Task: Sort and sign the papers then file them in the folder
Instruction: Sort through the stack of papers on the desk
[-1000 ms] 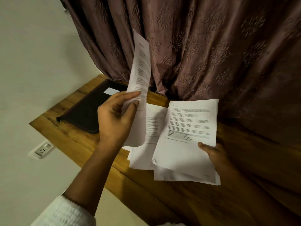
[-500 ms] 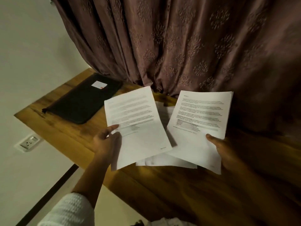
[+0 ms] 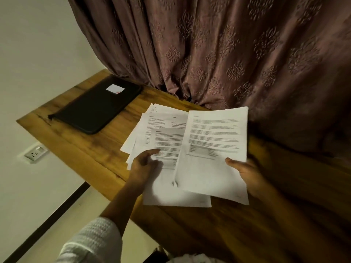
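two grips on printed white paper sheets [image 3: 163,122]
right grip [image 3: 245,175] clamps a raised sheet [image 3: 214,149] above the wooden surface [image 3: 85,149]; left grip [image 3: 144,166] pinches the loose pile's top sheet [image 3: 171,190]; black zip folder [image 3: 95,109] lies closed, far left.

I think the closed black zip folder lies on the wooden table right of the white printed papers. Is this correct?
No. The head view shows the closed black zip folder on the wooden table left of the white printed papers, not right.
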